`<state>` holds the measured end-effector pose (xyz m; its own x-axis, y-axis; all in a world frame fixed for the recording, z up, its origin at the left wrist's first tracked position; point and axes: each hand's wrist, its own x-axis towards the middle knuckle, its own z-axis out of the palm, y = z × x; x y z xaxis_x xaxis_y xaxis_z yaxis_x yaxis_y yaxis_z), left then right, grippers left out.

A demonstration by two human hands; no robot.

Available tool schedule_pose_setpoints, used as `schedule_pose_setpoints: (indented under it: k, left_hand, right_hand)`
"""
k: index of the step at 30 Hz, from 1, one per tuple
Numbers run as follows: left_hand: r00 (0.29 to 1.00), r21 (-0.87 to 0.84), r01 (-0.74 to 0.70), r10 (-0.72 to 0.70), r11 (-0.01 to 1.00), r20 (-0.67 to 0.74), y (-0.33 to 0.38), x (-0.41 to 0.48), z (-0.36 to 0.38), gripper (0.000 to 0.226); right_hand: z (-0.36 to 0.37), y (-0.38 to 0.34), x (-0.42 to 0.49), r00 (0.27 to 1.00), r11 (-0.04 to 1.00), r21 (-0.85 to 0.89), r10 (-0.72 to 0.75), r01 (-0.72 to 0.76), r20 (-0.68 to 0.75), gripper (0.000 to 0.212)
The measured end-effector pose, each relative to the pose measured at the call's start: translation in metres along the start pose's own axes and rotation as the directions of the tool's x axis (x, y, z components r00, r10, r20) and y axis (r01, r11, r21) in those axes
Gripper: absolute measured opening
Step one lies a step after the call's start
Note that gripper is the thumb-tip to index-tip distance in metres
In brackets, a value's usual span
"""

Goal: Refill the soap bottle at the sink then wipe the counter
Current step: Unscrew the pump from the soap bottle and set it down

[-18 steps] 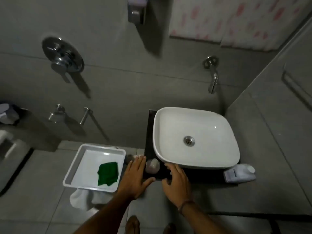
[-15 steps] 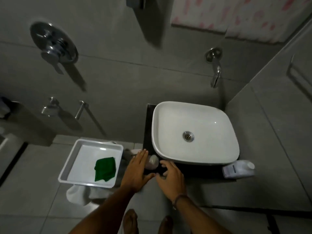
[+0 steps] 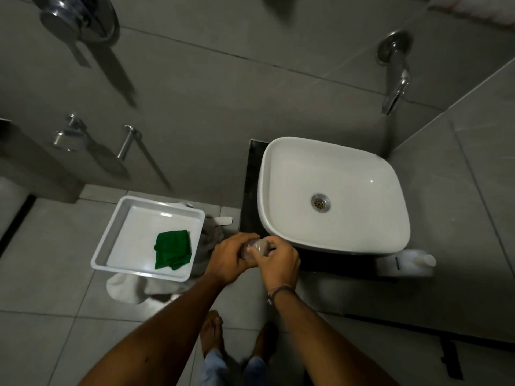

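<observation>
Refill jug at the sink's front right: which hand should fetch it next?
Right. The right hand is on the side nearer the white refill jug, which lies by the sink. The left hand wraps the small soap bottle and could keep its grip.

No legible text or labels anywhere.

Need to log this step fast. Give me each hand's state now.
Left hand: closed around the small bottle.
Right hand: closed on the same bottle, fingers over its near end.
</observation>
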<state>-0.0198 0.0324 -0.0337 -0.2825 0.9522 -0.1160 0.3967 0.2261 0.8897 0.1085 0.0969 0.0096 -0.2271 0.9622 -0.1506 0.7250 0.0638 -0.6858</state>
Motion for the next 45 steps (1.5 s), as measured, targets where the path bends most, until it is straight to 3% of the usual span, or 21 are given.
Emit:
schedule_pose_setpoints:
  k: [3,6,9,12,21,27,29,32,38,41,45]
  left_hand:
    - [0.999,-0.007,-0.036,0.036,0.999,-0.015,-0.002,0.001,0.002,0.060]
    - [0.997,-0.006,-0.057,0.056,0.998,-0.056,-0.003,0.001,0.004,0.060]
    - [0.997,-0.013,-0.063,0.062,0.998,-0.046,-0.005,0.001,0.004,0.060]
    - [0.996,0.001,-0.072,0.072,0.997,-0.051,-0.005,0.000,0.005,0.058]
    - [0.996,0.022,-0.057,0.058,0.998,-0.074,-0.005,0.001,0.008,0.069]
    - [0.993,0.022,-0.084,0.086,0.996,-0.078,-0.005,-0.001,0.008,0.061]
    - [0.992,0.018,-0.097,0.098,0.995,-0.080,-0.004,-0.001,0.006,0.059]
    - [0.994,0.009,-0.095,0.096,0.995,-0.060,-0.004,-0.002,0.005,0.062]
    - [0.996,-0.010,-0.043,0.042,0.999,-0.081,0.004,-0.006,0.005,0.067]
    - [0.995,0.012,-0.042,0.043,0.999,-0.093,0.003,-0.008,0.007,0.056]
    - [0.996,0.011,-0.038,0.038,0.999,-0.083,0.002,-0.009,0.004,0.061]
  right_hand:
    - [0.000,0.007,0.007,0.993,0.994,0.017,-0.109,0.108,0.034,0.018]
    - [-0.003,0.015,0.009,0.976,0.981,0.040,-0.195,0.192,0.100,0.036]
    - [-0.004,0.017,0.005,0.980,0.984,0.136,-0.136,0.117,0.143,0.064]
    - [0.001,0.010,0.004,0.996,0.986,0.167,-0.029,0.014,0.082,0.085]
    - [-0.001,0.027,0.000,0.999,0.963,0.271,-0.013,0.005,0.029,0.082]
    - [0.009,0.004,-0.001,1.000,0.979,0.205,-0.005,0.007,-0.013,0.067]
    - [0.006,0.006,0.002,0.997,0.980,0.190,-0.069,0.061,0.037,0.065]
    - [-0.004,0.009,0.002,0.979,0.972,0.221,-0.117,0.079,0.166,0.084]
    - [0.002,-0.011,-0.017,0.984,0.972,0.216,0.126,-0.097,-0.125,0.087]
    - [0.010,-0.012,-0.019,0.971,0.943,0.296,0.197,-0.150,-0.135,0.072]
    - [0.010,-0.005,-0.022,0.988,0.935,0.346,0.118,-0.077,-0.101,0.056]
